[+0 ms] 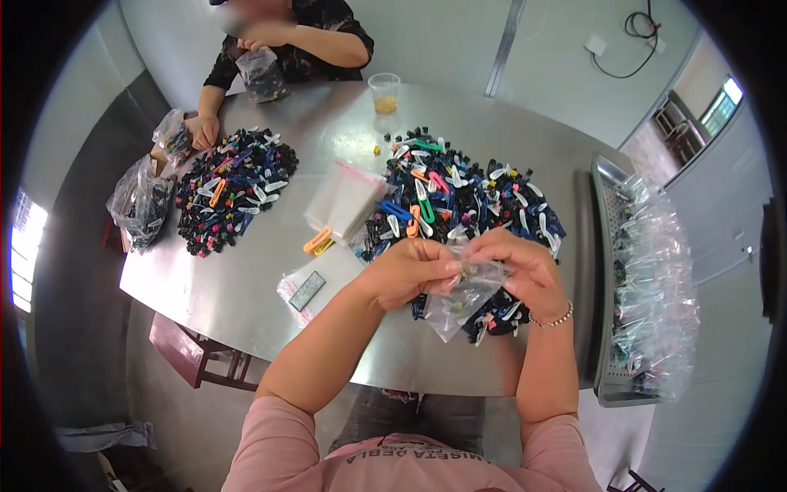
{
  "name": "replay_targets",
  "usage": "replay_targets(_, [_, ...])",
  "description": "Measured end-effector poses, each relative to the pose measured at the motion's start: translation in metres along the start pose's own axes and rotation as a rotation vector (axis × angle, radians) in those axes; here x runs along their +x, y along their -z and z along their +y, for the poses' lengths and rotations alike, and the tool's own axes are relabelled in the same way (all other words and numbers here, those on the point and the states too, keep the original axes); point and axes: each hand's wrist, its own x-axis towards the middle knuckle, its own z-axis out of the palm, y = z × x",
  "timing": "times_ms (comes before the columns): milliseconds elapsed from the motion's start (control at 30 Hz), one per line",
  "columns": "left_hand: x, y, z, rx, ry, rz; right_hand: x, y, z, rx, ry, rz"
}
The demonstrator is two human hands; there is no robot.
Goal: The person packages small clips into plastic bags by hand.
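Note:
A small clear plastic bag (449, 316) hangs between my two hands above the near edge of a large pile of hair clips (484, 201). My left hand (416, 269) pinches the bag on its left side, thumb on top. On the right, my right hand (525, 266) has its fingers closed on the bag's upper edge. Something small shows through the plastic near my left thumb, too blurred to name. The pile mixes black, white, blue, orange and green clips. Left of it lie a stack of flat clear bags (340, 205) and an orange clip (317, 240).
A metal tray (605, 328) at the right holds several filled bags (656, 287). Across the table a co-worker (303, 41) holds a filled bag (261, 78) beside a second clip pile (234, 193). A plastic cup (384, 94) stands at the back; more bags (141, 205) sit far left.

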Motion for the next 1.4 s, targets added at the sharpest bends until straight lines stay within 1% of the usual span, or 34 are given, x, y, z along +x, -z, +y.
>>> replay_targets(67, [0.002, 0.0, -0.002, -0.023, -0.012, -0.004, 0.001, 0.003, -0.002, -0.109, 0.041, -0.054])
replay_targets(100, [0.002, 0.001, -0.002, -0.052, -0.015, -0.004, 0.001, 0.0, -0.005, -0.116, 0.05, -0.06])
replay_targets(167, [0.002, 0.0, 0.001, 0.009, -0.039, 0.0, -0.002, -0.008, -0.012, -0.055, -0.097, 0.009])
replay_targets(233, [-0.001, -0.004, 0.005, -0.036, -0.011, 0.049, -0.001, -0.012, -0.013, -0.009, -0.101, -0.008])
replay_targets(300, [-0.001, -0.001, 0.004, -0.058, -0.03, 0.021, -0.002, -0.015, -0.011, -0.079, -0.165, 0.058])
replay_targets(333, [0.0, 0.002, 0.003, -0.048, -0.044, -0.027, 0.004, -0.016, -0.022, -0.293, -0.257, 0.045])
replay_targets(367, [0.0, 0.003, 0.003, -0.037, -0.059, -0.077, 0.005, -0.019, -0.017, -0.345, -0.157, 0.102])
replay_targets(433, [0.001, -0.001, 0.001, 0.037, -0.071, -0.063, 0.01, -0.023, -0.013, -0.386, 0.034, 0.056])
replay_targets(467, [0.002, -0.004, -0.001, 0.045, -0.068, -0.041, 0.01, -0.029, -0.016, -0.425, 0.053, 0.096])
replay_targets(500, [0.002, -0.005, -0.003, 0.053, -0.065, -0.019, 0.01, -0.03, -0.017, -0.431, 0.063, 0.093])
replay_targets(567, [0.004, -0.002, -0.004, 0.089, -0.081, -0.023, 0.01, -0.03, -0.015, -0.402, 0.067, 0.069])
replay_targets(633, [0.005, -0.001, -0.004, 0.108, -0.044, 0.05, 0.005, -0.028, -0.015, -0.368, 0.062, 0.052])
replay_targets(700, [0.005, 0.004, -0.007, 0.1, -0.022, 0.035, 0.002, -0.028, -0.018, -0.12, -0.185, 0.063])
replay_targets(733, [0.002, 0.001, -0.002, 0.049, 0.005, 0.003, 0.004, -0.03, -0.022, -0.192, -0.148, 0.083])
replay_targets(767, [0.0, 0.0, 0.002, -0.003, 0.031, -0.029, 0.003, -0.029, -0.024, -0.194, -0.145, 0.08])
replay_targets(800, [0.001, 0.007, 0.004, -0.004, 0.037, -0.173, 0.001, -0.026, -0.025, -0.285, -0.173, 0.078])
replay_targets(833, [-0.001, 0.009, 0.003, -0.001, 0.031, -0.172, 0.001, -0.025, -0.027, -0.376, -0.201, 0.076])
replay_targets(867, [-0.004, 0.009, 0.002, 0.084, -0.008, -0.182, 0.002, -0.025, -0.032, -0.45, -0.225, 0.069])
replay_targets(900, [-0.005, 0.01, 0.005, 0.17, -0.046, -0.191, 0.003, -0.024, -0.03, -0.452, -0.219, 0.066])
replay_targets(933, [0.001, 0.017, 0.017, 0.358, -0.03, -0.434, 0.004, -0.024, -0.027, -0.608, -0.152, 0.052])
replay_targets(967, [-0.001, 0.014, 0.019, 0.363, -0.036, -0.433, 0.005, -0.025, -0.025, -0.763, -0.082, 0.039])
replay_targets(1000, [-0.004, 0.006, 0.018, 0.398, -0.011, -0.39, 0.007, -0.03, -0.029, -0.731, -0.116, 0.067])
replay_targets(1033, [-0.005, -0.001, 0.015, 0.433, 0.011, -0.346, 0.009, -0.031, -0.03, -0.737, -0.107, 0.065])
replay_targets(1067, [-0.003, -0.004, 0.014, 0.318, 0.08, -0.324, 0.01, -0.033, -0.031, -0.693, -0.13, 0.073])
replay_targets(1100, [-0.006, -0.008, 0.02, 0.397, 0.092, -0.345, 0.011, -0.035, -0.033, -0.65, -0.154, 0.08])
replay_targets(1133, [-0.006, -0.008, 0.019, 0.354, 0.076, -0.386, 0.009, -0.036, -0.037, -0.535, -0.311, 0.071])
replay_targets(1167, [-0.006, -0.009, 0.016, 0.31, 0.062, -0.428, 0.01, -0.036, -0.041, -0.541, -0.307, 0.069])
replay_targets(1200, [-0.006, -0.009, 0.013, 0.312, 0.056, -0.429, 0.011, -0.037, -0.044, -0.495, -0.363, 0.062])
replay_targets(1233, [-0.006, -0.009, 0.011, 0.373, 0.006, -0.415, 0.011, -0.037, -0.045, -0.449, -0.42, 0.056])
replay_targets(1267, [-0.006, -0.008, 0.01, 0.434, -0.044, -0.399, 0.01, -0.037, -0.042, -0.417, -0.41, 0.056])
replay_targets(1300, [-0.006, -0.009, 0.013, 0.434, -0.049, -0.399, 0.009, -0.037, -0.043, -0.422, -0.409, 0.054])
replay_targets(1367, [-0.007, -0.014, 0.017, 0.38, -0.055, -0.406, 0.01, -0.04, -0.046, -0.514, -0.425, 0.074])
replay_targets(1400, [-0.004, -0.016, 0.01, 0.249, -0.165, -0.45, 0.012, -0.044, -0.049, -0.519, -0.425, 0.072])
